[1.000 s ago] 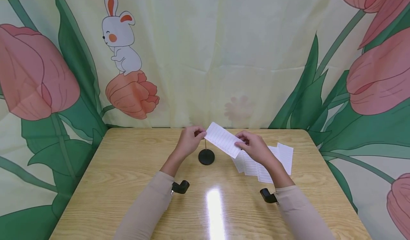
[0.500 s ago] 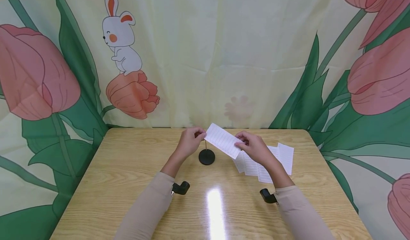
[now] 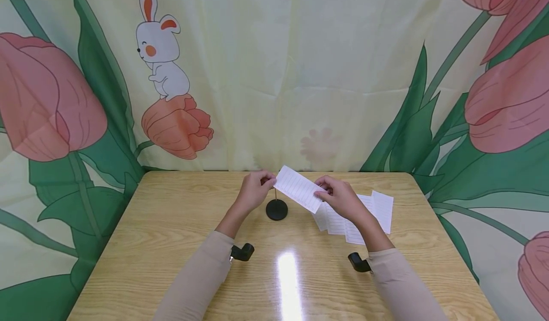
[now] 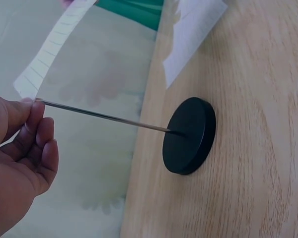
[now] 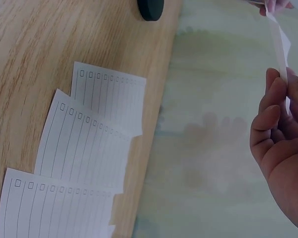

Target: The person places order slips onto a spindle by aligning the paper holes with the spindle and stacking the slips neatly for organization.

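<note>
A lined paper slip [image 3: 296,187] is held tilted above the table, stretched between two hands. My left hand [image 3: 253,190] pinches its left corner between thumb and forefinger, and my right hand [image 3: 343,198] pinches the opposite end. Beneath the left fingertips stands a paper spike: a thin metal rod [image 4: 109,118] rising from a round black base [image 3: 276,210]. In the left wrist view the rod's upper end meets the slip's corner at the fingertips; whether it pierces the paper I cannot tell. The right wrist view shows the slip [image 5: 278,47] nearly edge-on.
Several overlapping slips with checkbox rows [image 5: 84,148] lie on the wooden table [image 3: 171,245], partly under my right forearm. Black wrist devices [image 3: 242,252] stick out from both sleeves. Behind the table's back edge hangs a curtain [image 3: 257,73] printed with tulips and a rabbit.
Almost nothing differs. The slip and the left hand sit very slightly lower than a second ago; both hands keep the same grip.
</note>
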Tool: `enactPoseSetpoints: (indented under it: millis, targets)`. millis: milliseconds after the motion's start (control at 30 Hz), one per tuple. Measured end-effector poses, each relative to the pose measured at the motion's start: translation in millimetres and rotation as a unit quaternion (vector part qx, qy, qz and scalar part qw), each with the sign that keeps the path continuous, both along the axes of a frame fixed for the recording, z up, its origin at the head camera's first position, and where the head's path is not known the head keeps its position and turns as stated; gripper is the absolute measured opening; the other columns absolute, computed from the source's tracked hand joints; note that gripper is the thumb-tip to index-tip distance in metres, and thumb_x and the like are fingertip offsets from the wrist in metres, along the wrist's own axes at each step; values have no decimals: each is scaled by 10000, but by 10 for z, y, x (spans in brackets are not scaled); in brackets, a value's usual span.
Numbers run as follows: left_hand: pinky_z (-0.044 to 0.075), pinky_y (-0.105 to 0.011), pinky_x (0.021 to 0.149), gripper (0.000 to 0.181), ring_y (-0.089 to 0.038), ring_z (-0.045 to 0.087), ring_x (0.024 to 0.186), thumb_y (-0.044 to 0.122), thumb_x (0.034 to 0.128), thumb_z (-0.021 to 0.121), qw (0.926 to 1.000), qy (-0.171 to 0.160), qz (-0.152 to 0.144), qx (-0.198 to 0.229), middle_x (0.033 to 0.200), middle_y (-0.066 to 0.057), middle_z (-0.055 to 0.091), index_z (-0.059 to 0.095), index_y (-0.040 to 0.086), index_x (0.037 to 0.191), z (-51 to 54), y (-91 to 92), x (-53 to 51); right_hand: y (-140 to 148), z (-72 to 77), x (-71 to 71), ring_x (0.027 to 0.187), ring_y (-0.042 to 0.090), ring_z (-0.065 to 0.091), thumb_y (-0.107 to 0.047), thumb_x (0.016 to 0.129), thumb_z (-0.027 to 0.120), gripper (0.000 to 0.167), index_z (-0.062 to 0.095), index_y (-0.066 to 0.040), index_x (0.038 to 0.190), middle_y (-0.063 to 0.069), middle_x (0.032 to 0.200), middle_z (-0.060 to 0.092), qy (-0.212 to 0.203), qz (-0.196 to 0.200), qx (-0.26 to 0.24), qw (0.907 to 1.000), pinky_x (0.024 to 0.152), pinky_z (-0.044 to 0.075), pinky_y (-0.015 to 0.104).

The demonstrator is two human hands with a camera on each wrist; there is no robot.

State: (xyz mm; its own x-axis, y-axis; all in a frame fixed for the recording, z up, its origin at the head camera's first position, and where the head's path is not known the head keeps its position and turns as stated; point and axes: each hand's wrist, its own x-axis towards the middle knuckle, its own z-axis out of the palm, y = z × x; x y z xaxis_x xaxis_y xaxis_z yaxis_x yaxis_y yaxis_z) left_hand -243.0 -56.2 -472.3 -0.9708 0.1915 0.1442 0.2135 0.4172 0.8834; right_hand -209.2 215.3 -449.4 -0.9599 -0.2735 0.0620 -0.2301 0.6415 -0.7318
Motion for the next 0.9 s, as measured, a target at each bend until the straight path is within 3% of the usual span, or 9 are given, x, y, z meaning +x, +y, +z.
enactPoseSetpoints:
  millis: [900]
  targets:
    - [600, -326, 768, 136, -205, 700, 877, 88, 1022, 641, 9995, -299, 45, 13, 1009, -122, 728, 756, 20, 1046, 12, 2, 2, 1, -108, 8, 867, 186, 703, -126, 978, 715, 227, 665, -35, 1179, 83, 981, 724, -69, 2, -62, 10000, 716, 577, 294]
